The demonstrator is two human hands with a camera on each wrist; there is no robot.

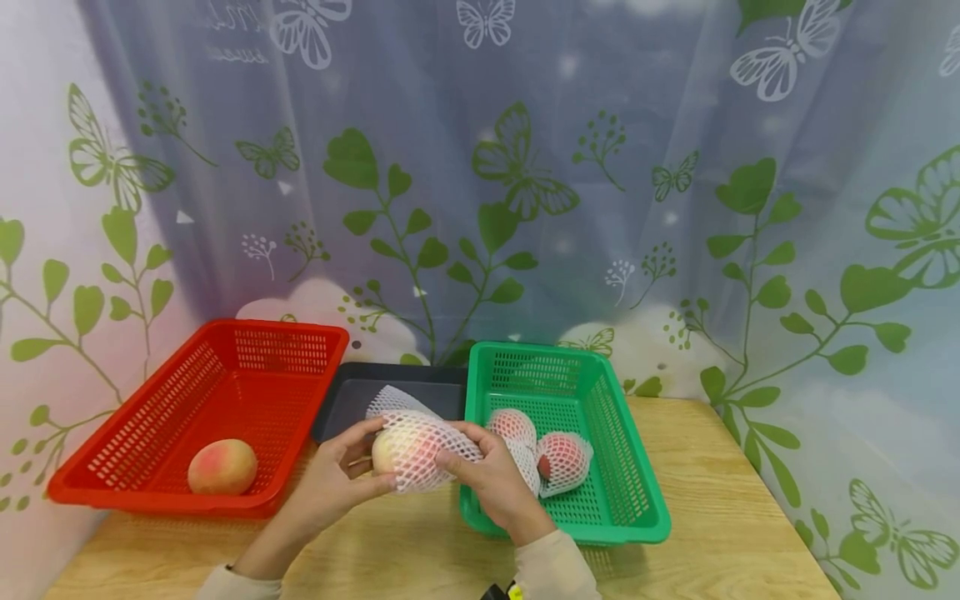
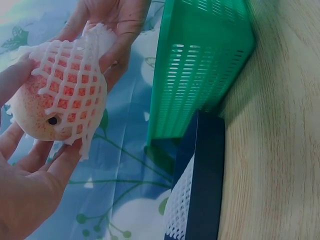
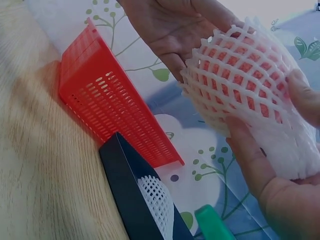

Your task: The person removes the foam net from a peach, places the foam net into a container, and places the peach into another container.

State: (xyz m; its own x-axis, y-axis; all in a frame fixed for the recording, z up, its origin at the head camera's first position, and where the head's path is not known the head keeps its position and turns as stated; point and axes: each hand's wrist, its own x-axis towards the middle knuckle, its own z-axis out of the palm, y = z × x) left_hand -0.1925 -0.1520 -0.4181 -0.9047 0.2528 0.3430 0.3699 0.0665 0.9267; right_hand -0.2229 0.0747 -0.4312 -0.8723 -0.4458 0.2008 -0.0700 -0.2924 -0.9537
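A pink and yellow peach (image 1: pixel 383 452) is held up above the table, partly inside a white foam net sleeve (image 1: pixel 431 454). My left hand (image 1: pixel 339 477) grips the peach at its bare end, thumb on the near side and fingers beneath and behind. From the other side my right hand (image 1: pixel 497 477) pinches the foam net between thumb and fingers. In the left wrist view the bare skin of the peach (image 2: pixel 32 112) shows beyond the net's edge. The right wrist view has the net (image 3: pixel 240 80) covering most of the fruit, its tail bunched near my right palm.
A red basket (image 1: pixel 300 333) on the left contains one bare peach (image 1: pixel 222 467). Behind my hands, a dark tray (image 1: pixel 348 396) holds another foam net (image 1: pixel 397 400). The green basket (image 1: pixel 637 467) on the right has several netted peaches (image 1: pixel 564 462). A printed curtain (image 1: pixel 420 100) hangs behind.
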